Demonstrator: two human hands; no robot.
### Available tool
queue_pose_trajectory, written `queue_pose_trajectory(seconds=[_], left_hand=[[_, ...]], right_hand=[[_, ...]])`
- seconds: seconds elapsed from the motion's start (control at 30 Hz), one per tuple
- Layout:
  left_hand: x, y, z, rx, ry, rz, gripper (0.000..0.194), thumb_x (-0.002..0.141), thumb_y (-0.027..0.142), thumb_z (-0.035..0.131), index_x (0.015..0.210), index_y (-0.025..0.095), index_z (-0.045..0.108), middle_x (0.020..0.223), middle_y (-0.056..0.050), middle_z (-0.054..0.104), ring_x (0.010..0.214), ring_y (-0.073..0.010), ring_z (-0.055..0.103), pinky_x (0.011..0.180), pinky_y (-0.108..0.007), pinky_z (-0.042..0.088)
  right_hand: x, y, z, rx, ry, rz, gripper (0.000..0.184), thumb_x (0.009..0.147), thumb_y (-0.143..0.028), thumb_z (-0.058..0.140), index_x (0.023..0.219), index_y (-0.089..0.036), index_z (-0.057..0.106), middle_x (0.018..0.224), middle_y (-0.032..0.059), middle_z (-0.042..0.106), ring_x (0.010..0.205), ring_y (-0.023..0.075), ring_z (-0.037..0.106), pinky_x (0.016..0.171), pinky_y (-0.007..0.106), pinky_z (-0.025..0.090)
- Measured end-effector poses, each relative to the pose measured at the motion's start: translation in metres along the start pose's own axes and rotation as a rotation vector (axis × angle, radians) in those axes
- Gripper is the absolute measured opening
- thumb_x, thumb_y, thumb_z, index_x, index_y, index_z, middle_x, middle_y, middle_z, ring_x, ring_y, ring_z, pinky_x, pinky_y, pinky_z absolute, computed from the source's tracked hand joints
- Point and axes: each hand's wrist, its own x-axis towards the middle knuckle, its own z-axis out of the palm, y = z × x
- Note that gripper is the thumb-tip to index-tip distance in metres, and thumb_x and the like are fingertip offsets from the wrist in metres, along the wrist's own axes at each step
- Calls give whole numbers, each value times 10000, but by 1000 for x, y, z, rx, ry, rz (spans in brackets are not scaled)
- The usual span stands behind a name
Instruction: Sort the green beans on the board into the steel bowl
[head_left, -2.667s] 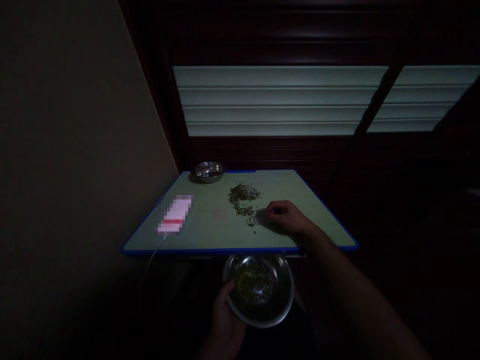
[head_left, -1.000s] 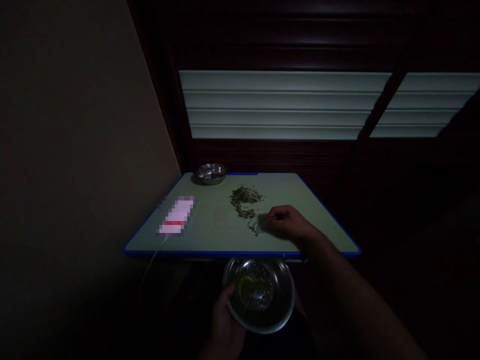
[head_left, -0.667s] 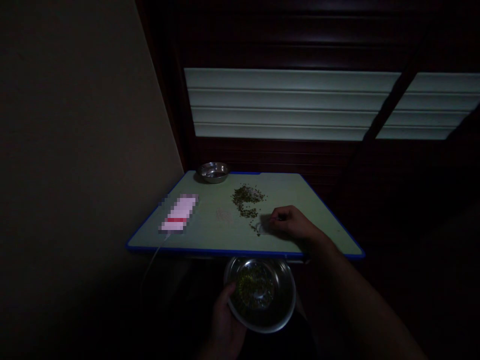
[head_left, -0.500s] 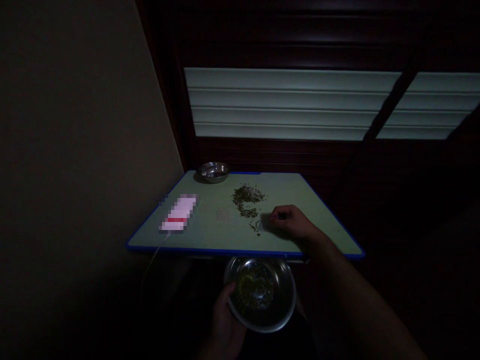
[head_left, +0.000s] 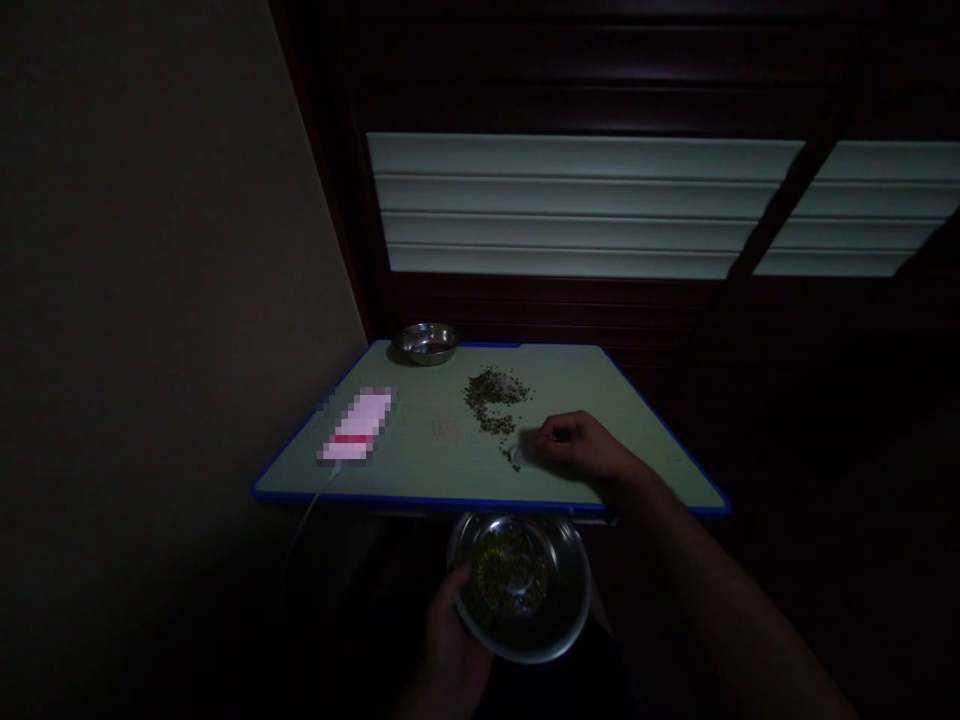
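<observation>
My left hand (head_left: pixel 450 645) grips the rim of a steel bowl (head_left: pixel 570 590) holding small green grains, just below the near edge of a pale green table (head_left: pixel 637 440) with a blue border. My right hand (head_left: pixel 581 445) rests on the table with its fingers curled and pinched together beside a few stray grains (head_left: pixel 512 456). What it pinches is too small and dark to name. A larger heap of green grains (head_left: pixel 491 395) lies a little farther back on the table.
A small steel dish (head_left: pixel 427 342) stands at the table's far left corner. A lit phone (head_left: pixel 356 428) with a cable lies at the left. A small pale patch of grains (head_left: pixel 446 430) sits mid-table. A wall stands left, a dark louvred window behind.
My right hand has slid slightly nearer along the table beside the stray grains. The bowl and my left hand stay where they were. The view has shifted a little.
</observation>
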Motion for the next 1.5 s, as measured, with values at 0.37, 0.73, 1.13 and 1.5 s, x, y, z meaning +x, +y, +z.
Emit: queue_pose_trajectory(seconds=[0.37,0.73,1.13,1.5], left_hand=[[-4,2,4,9,38,-10,302,830,209,595,1100,127,702,877,-98,789,914,-281,724,920,-444,517],[-2,2,3,-3,5,-14,362,838,225,582,1171,115,672,920,-114,787,941,-289,716,950,-459,496],[-3,1,3,9,-20,9,284,843,217,590,1090,122,694,919,-105,786,915,-265,722,940,-438,507],[-1,0,3,20,15,11,239,845,217,582,1022,118,708,874,-105,785,883,-261,727,919,-431,518]], right_hand=[[0,1,3,-17,8,37,285,637,-402,729,628,-139,621,527,-13,523,487,84,410,456,226,308],[3,2,0,-135,100,7,257,668,-399,673,622,-151,623,545,-12,524,525,102,424,498,245,323],[1,2,4,-45,34,-31,270,687,-401,682,668,-136,635,582,-3,535,542,99,428,514,248,338],[0,-1,4,-52,57,-36,311,681,-447,706,660,-145,635,590,5,556,558,107,442,518,247,355]])
